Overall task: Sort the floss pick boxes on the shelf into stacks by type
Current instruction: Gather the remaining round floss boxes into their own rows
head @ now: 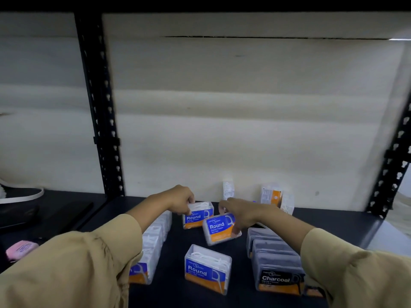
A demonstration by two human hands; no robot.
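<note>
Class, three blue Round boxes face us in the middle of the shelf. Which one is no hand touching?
The nearest Round box, standing alone at the front; the other two are each held by a hand.

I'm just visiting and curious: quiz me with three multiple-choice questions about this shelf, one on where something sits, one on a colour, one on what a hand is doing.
1. Where is the Charcoal box?
A. front right of the shelf
B. back left corner
C. on the floor

2. What colour is the label behind the word "Round" on the front box?
A. green
B. blue
C. red

3. What is the right hand doing?
A. resting flat on the shelf
B. pointing at the wall
C. gripping a tilted Round box

Answers: 1 A, it stands near the front edge, right side. 2 B, blue above an orange band. 3 C, fingers wrap its right end.
</note>
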